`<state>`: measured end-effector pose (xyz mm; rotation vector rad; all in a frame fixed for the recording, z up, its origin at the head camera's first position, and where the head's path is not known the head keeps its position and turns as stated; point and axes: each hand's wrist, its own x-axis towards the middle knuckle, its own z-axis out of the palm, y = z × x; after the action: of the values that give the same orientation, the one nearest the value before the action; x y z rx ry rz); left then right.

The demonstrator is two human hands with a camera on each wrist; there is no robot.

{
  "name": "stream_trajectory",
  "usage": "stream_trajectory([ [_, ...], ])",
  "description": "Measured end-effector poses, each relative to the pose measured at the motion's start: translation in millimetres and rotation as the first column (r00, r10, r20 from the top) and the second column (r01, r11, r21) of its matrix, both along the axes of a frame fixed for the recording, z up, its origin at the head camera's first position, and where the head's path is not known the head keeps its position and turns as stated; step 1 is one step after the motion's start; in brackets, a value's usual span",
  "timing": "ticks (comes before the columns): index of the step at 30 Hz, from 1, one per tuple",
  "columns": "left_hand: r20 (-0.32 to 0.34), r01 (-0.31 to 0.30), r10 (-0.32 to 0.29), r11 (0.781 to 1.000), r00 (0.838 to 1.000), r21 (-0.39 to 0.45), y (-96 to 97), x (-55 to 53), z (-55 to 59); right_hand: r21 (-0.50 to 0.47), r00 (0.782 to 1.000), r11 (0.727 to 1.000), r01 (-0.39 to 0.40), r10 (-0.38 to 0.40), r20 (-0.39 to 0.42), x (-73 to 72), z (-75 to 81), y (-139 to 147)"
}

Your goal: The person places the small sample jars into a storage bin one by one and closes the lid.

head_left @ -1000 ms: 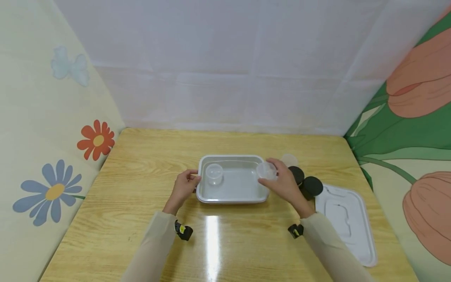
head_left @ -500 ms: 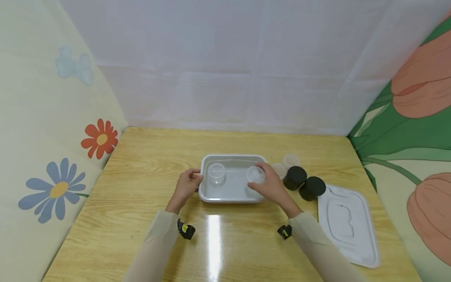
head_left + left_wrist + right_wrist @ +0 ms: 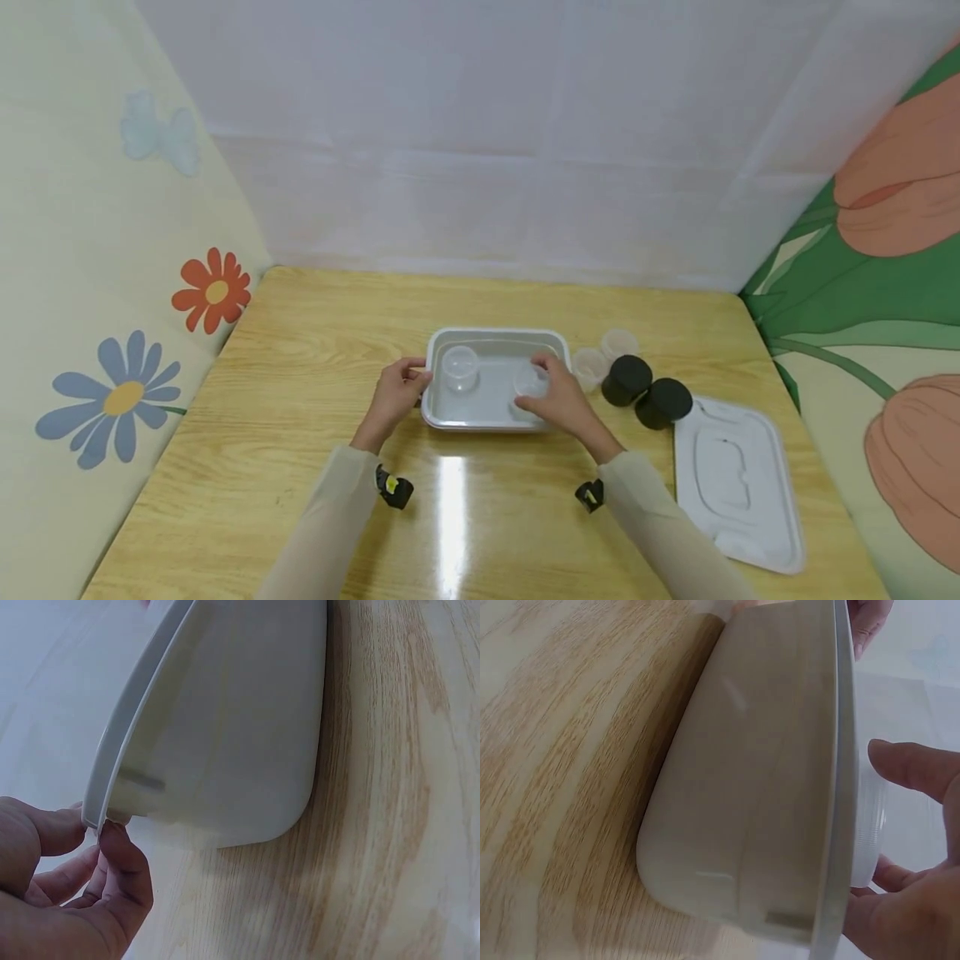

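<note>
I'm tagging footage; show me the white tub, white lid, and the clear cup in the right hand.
White tub [image 3: 232, 727]: left wrist view, outer wall.
White lid [image 3: 720, 475]: head view, embossed panel.
Clear cup [image 3: 869, 821]: right wrist view, ribbed side.

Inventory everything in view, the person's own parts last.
Table: 1, yellow wood-grain, foreground
Tray: 1, white, mid-table
Cups: 2, clear, tray's left and right halves
Round pieces: 2, translucent, right of the tray
Cylinders: 2, black, beside the round pieces
Lid: 1, white, table's right
Backdrop: 1, white, behind the table
Floral panels: 2, multicoloured, left and right
Wrist cameras: 2, black, one per wrist
Sleeves: 2, beige, on the forearms
Left hand: 1, bare, pinching the tray's left rim
Right hand: 1, bare, holding the right cup
</note>
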<state>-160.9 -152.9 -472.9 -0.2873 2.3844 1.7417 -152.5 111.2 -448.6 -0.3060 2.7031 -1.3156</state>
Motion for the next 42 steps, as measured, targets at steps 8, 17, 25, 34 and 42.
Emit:
stream_trajectory([
  [8,0.006,-0.005,0.005,1.0,1.0,0.006,1.0,2.4,-0.3,0.02,0.998,1.0,-0.016,0.015,0.055,-3.7,-2.8,-14.4],
  [17,-0.007,-0.012,0.012,1.0,1.0,0.001,2.6,1.1,-0.3,0.066,0.997,0.997,-0.033,0.027,0.078,-4.2,0.4,-34.2],
  [25,-0.029,-0.015,0.015,1.0,0.999,0.02,2.3,3.3,-1.5,0.108,0.989,0.991,-0.084,0.069,0.132,-4.5,-0.7,-53.5],
  [34,-0.029,-0.013,0.014,1.0,0.999,0.026,1.9,2.1,0.1,0.094,0.988,0.989,-0.117,0.107,0.109,-5.3,-8.5,-67.2],
  [42,-0.03,-0.014,0.015,0.999,0.999,0.035,2.9,3.0,1.3,0.101,0.988,0.985,-0.137,0.129,0.082,-5.4,-10.5,-73.6],
])
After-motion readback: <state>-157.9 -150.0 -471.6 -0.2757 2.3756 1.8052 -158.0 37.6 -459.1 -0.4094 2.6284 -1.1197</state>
